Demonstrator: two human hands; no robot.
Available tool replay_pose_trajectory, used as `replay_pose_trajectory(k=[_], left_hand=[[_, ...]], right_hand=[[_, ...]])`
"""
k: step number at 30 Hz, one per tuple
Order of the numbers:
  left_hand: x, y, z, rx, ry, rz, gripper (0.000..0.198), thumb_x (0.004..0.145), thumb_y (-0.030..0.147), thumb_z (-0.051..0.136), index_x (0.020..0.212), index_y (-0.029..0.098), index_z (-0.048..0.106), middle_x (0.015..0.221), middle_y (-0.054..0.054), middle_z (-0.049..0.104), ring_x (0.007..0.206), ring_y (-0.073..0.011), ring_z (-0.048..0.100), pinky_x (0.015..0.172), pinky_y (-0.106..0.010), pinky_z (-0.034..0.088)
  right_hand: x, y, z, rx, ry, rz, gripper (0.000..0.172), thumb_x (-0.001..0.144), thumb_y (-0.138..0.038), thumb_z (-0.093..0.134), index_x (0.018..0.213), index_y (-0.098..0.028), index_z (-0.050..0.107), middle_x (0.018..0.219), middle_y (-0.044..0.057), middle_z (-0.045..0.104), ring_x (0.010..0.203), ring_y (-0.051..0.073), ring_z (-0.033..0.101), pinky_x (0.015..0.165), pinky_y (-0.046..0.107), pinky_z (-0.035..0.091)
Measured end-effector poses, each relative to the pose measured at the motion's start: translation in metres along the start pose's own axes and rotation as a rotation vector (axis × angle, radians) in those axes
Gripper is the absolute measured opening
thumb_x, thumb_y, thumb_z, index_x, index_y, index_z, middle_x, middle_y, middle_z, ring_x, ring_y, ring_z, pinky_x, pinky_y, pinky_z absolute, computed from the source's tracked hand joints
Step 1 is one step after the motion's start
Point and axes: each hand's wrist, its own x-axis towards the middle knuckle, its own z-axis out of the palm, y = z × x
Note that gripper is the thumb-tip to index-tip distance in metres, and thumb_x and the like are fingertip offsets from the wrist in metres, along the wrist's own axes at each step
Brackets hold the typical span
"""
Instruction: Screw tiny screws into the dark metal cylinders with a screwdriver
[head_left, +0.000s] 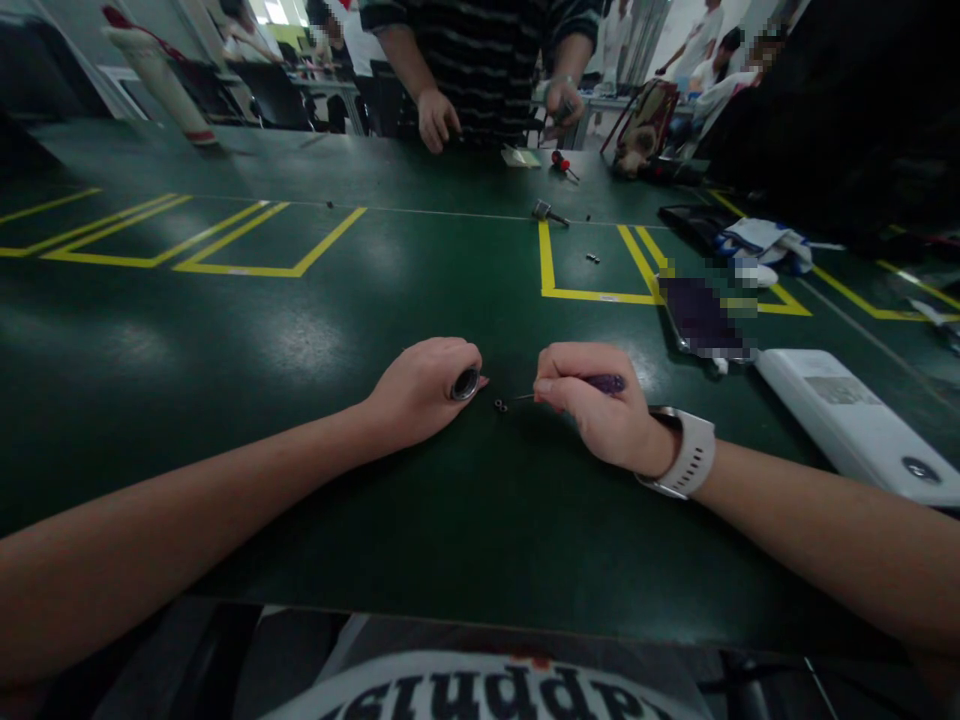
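My left hand (424, 390) rests on the dark green table (225, 340), fingers curled round a small dark metal ring or cylinder (465, 384) whose open end faces right. My right hand (600, 405), with a white watch on its wrist, is closed on a small purple-handled screwdriver (604, 383). The thin tip of the screwdriver points left toward a tiny metal part (500, 405) lying on the table between the two hands.
A white flat device (855, 420) and a blurred phone (701, 315) lie to the right. Yellow tape boxes mark the table. Farther off lie small screws (592, 258), a metal tool (547, 212) and a red screwdriver (561, 162). A person in a striped shirt (480, 60) stands at the far edge.
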Motion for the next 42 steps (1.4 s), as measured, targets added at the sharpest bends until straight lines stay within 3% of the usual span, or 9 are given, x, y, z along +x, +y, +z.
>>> replay_pose_trajectory(k=[8,12,18,21,23,28,33,37,42], left_hand=[[0.001,0.002,-0.001,-0.108,0.009,0.032,0.017,0.081,0.029,0.060,0.073,0.016,0.053,0.071,0.000,0.055,0.063,-0.0127,0.051,0.058,-0.025,0.037],[0.002,0.003,-0.001,-0.088,-0.022,0.091,0.017,0.082,0.029,0.060,0.074,0.016,0.053,0.070,0.000,0.055,0.062,-0.0126,0.051,0.058,-0.025,0.036],[0.002,0.002,-0.001,-0.116,-0.037,0.095,0.016,0.082,0.029,0.059,0.075,0.016,0.054,0.070,0.000,0.056,0.062,-0.0124,0.052,0.057,-0.024,0.037],[0.002,0.000,0.001,-0.133,-0.008,0.072,0.015,0.082,0.028,0.058,0.075,0.016,0.053,0.070,0.000,0.056,0.062,-0.0121,0.052,0.057,-0.024,0.037],[0.002,0.000,0.001,-0.132,0.008,0.051,0.014,0.082,0.027,0.057,0.075,0.016,0.052,0.070,0.001,0.055,0.061,-0.0119,0.051,0.056,-0.024,0.037],[0.002,-0.002,0.002,-0.108,0.026,0.035,0.008,0.079,0.020,0.054,0.073,0.017,0.050,0.069,0.001,0.054,0.062,-0.0128,0.050,0.058,-0.025,0.038],[0.002,-0.001,0.002,-0.062,0.061,0.035,0.008,0.078,0.019,0.053,0.071,0.017,0.050,0.067,0.000,0.053,0.061,-0.0131,0.048,0.057,-0.026,0.037],[0.002,0.000,0.001,-0.016,0.070,0.035,0.011,0.081,0.020,0.051,0.071,0.016,0.051,0.067,-0.001,0.053,0.062,-0.0140,0.048,0.058,-0.027,0.037],[0.000,-0.001,0.001,-0.054,0.105,0.080,0.011,0.082,0.021,0.050,0.073,0.016,0.051,0.069,-0.001,0.053,0.063,-0.0141,0.048,0.059,-0.028,0.037]], right_hand=[[-0.001,-0.001,0.000,-0.023,-0.034,-0.045,0.028,0.077,-0.015,0.046,0.051,-0.021,0.042,0.053,-0.002,0.044,0.050,0.012,0.042,0.053,0.029,0.031],[0.000,-0.001,0.001,-0.007,-0.035,0.002,0.027,0.077,-0.014,0.046,0.050,-0.021,0.043,0.053,-0.002,0.044,0.050,0.012,0.043,0.052,0.028,0.031],[0.003,0.006,-0.003,0.157,0.145,0.111,0.025,0.073,-0.012,0.048,0.050,-0.020,0.049,0.047,-0.003,0.042,0.046,0.011,0.037,0.045,0.028,0.026],[0.002,0.008,-0.005,0.279,0.182,0.009,0.022,0.076,-0.012,0.048,0.056,-0.020,0.052,0.050,-0.003,0.045,0.047,0.011,0.039,0.045,0.027,0.027],[0.001,0.005,-0.005,0.272,0.133,-0.086,0.020,0.079,-0.014,0.049,0.061,-0.020,0.053,0.055,-0.002,0.048,0.051,0.012,0.044,0.048,0.027,0.032],[0.001,-0.007,0.000,-0.119,-0.153,-0.409,0.016,0.085,-0.014,0.047,0.072,-0.015,0.056,0.067,0.005,0.059,0.065,0.016,0.054,0.062,0.033,0.041],[0.000,-0.006,0.005,-0.445,-0.188,-0.570,0.016,0.084,-0.012,0.046,0.075,-0.012,0.058,0.071,0.010,0.064,0.068,0.019,0.055,0.064,0.036,0.040],[-0.001,-0.007,0.007,-0.375,-0.158,-0.451,0.017,0.084,-0.013,0.047,0.071,-0.012,0.057,0.068,0.008,0.061,0.066,0.018,0.053,0.063,0.034,0.039],[-0.001,-0.002,0.005,0.073,-0.068,-0.077,0.018,0.086,-0.017,0.051,0.069,-0.016,0.057,0.066,0.002,0.056,0.063,0.013,0.052,0.062,0.028,0.041]])
